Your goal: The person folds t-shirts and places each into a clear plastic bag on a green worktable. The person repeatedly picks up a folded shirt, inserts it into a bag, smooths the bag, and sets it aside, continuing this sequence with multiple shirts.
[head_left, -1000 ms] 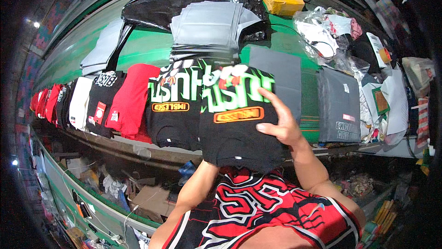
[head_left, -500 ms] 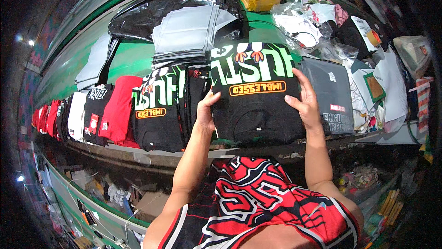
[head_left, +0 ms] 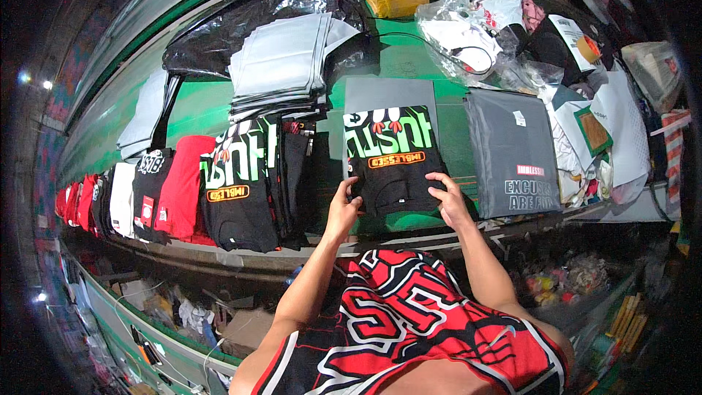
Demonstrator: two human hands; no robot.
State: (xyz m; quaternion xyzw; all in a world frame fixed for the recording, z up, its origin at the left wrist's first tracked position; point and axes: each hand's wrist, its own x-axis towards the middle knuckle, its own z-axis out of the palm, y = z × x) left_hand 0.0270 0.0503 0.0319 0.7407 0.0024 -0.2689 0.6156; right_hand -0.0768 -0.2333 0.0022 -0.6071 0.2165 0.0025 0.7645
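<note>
a folded black shirt (head_left: 398, 192) lies between the two hands, over a grey sheet (head_left: 389, 92) on the green worktop (head_left: 401, 62). left grip (head_left: 344, 209) and right grip (head_left: 451, 205) touch its near side edges, digits bent; whether either pinches cloth, i cannot tell. its collar faces the person, long axis running away across the worktop.

a garment workshop, shown by folded shirts (head_left: 398, 181), stacked grey bags (head_left: 276, 51) and a long green bench (head_left: 398, 59)

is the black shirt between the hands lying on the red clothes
No, the black shirt lies over a grey sheet, with the red clothes apart to its left.
</note>
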